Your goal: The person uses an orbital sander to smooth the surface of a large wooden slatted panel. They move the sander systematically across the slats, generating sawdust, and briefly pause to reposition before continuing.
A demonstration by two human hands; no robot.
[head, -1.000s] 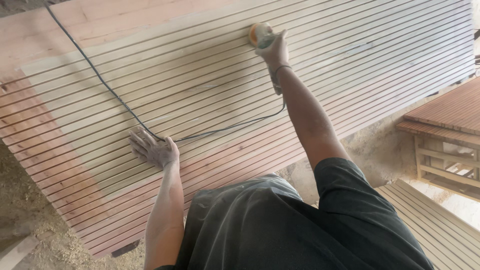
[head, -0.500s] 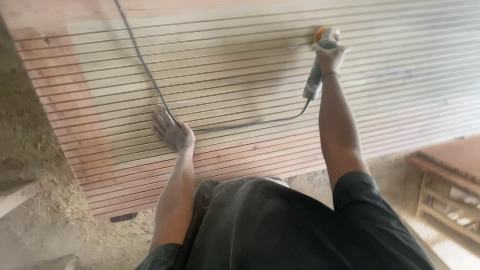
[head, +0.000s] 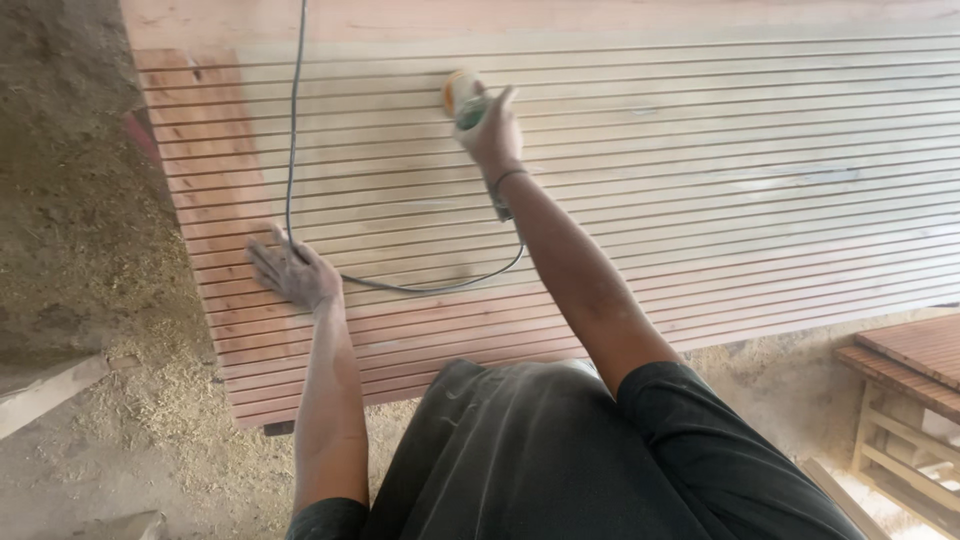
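Head view, looking down. Right hand (head: 490,130) is wrapped closed around a power sander (head: 466,100), upper centre of the frame, with the orange disc end pressed to a grooved wooden panel (head: 700,180). Left hand (head: 290,270) lies flat and open, fingers spread, holding nothing, on the panel at left of centre; the sander's grey cable (head: 293,150) runs just beside its fingers and loops back toward the right wrist.

Panel state: a broad pale, dull zone surrounds the sander and spreads across the middle and right, which I judge to be sanded. A reddish strip down the left edge and reddish slats along the lower edge look untouched. Estimate: most of the face done, margins left.

Sawdust (head: 130,400) covers the floor at lower left. A slatted wooden frame (head: 905,400) stands at lower right.
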